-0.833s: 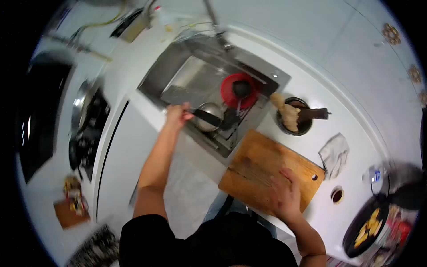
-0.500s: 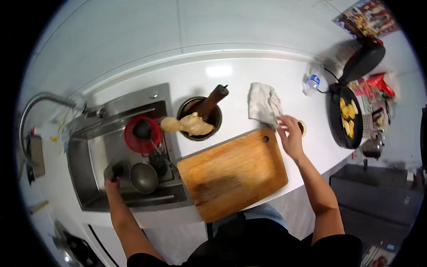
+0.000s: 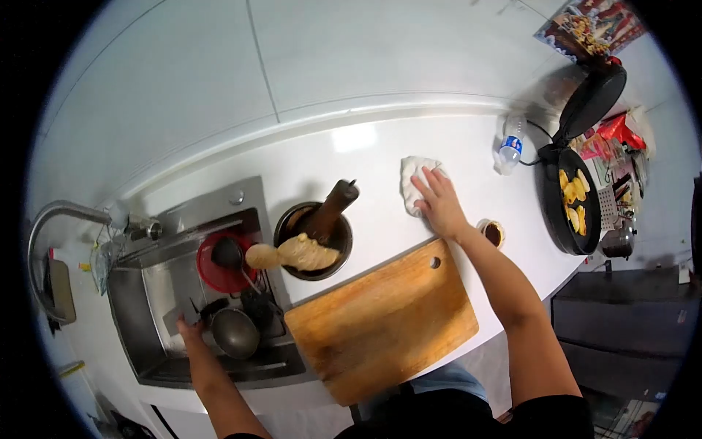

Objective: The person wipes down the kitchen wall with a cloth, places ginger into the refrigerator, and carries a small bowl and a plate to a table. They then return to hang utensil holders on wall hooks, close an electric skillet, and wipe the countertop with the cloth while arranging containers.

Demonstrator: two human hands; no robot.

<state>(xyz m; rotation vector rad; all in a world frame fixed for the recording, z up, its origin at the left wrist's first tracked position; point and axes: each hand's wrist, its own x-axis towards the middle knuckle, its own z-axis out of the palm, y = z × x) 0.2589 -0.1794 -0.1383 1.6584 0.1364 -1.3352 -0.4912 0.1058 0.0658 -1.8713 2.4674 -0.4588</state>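
Observation:
My right hand (image 3: pixel 441 207) lies with its fingers spread on a bunched white cloth (image 3: pixel 419 170) on the counter. Down in the sink (image 3: pixel 164 282), my left hand (image 3: pixel 191 331) has its fingers apart beside a flat grey blade (image 3: pixel 172 320). A dark handle (image 3: pixel 213 306) shows close to that blade, but whether the two are one knife is hard to tell. Just right of this hand sits a round metal ladle or small pan (image 3: pixel 235 333). A red basin (image 3: pixel 212 267) with a dark ladle (image 3: pixel 227 254) in it stands farther back.
A wooden cutting board (image 3: pixel 387 314) lies at the counter's front edge. Behind it stands a metal pot (image 3: pixel 346 252) with a dark wooden pestle (image 3: pixel 330 212) and a light wooden spoon (image 3: pixel 263 256). A small jar (image 3: pixel 493 233), a plastic bottle (image 3: pixel 511 146) and an open electric griddle (image 3: pixel 552 212) holding yellow food are rightward.
My right hand has moved left and away from me onto the cloth, which is now more bunched. My left hand has shifted off the dark handle. The camera view has tilted.

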